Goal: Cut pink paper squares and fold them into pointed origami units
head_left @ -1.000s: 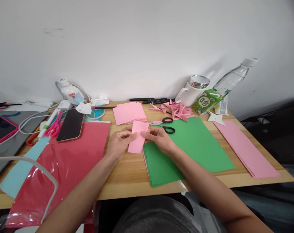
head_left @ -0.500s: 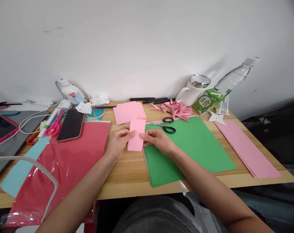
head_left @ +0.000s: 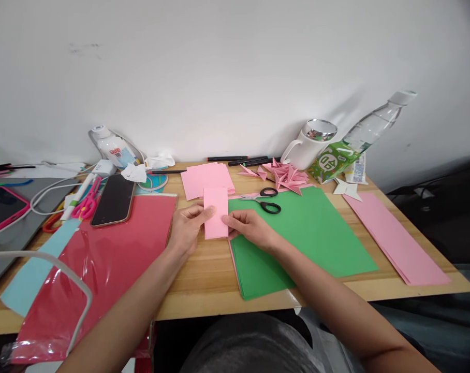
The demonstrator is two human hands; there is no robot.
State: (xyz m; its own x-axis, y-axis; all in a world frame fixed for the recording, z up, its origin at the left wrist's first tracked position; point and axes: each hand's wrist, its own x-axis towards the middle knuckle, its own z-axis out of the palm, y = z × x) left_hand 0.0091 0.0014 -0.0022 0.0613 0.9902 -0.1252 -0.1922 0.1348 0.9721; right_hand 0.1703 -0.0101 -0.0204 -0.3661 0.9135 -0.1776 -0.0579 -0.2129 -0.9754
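Observation:
A narrow pink paper rectangle [head_left: 215, 207] is held upright above the table between both hands. My left hand [head_left: 189, 225] pinches its left edge, thumb on the front face. At the right edge, my right hand [head_left: 248, 227] grips it between thumb and fingers. Just behind lies a stack of pink paper squares [head_left: 206, 177]. Black-handled scissors [head_left: 269, 202] rest on green paper sheets [head_left: 305, 238], to the right of my hands. Folded pink paper pieces [head_left: 287, 176] are heaped further back.
At the back right stand a white mug [head_left: 310, 145], a green carton [head_left: 332, 163] and a leaning water bottle [head_left: 375, 124]. Long pink strips [head_left: 398, 238] lie at the right. On the left are red paper in plastic [head_left: 118, 259], a phone [head_left: 114, 200] and pink scissors [head_left: 88, 199].
The pink paper rectangle has shifted slightly left and stands straighter. Both hands keep hold of it, with the right hand moved a little left.

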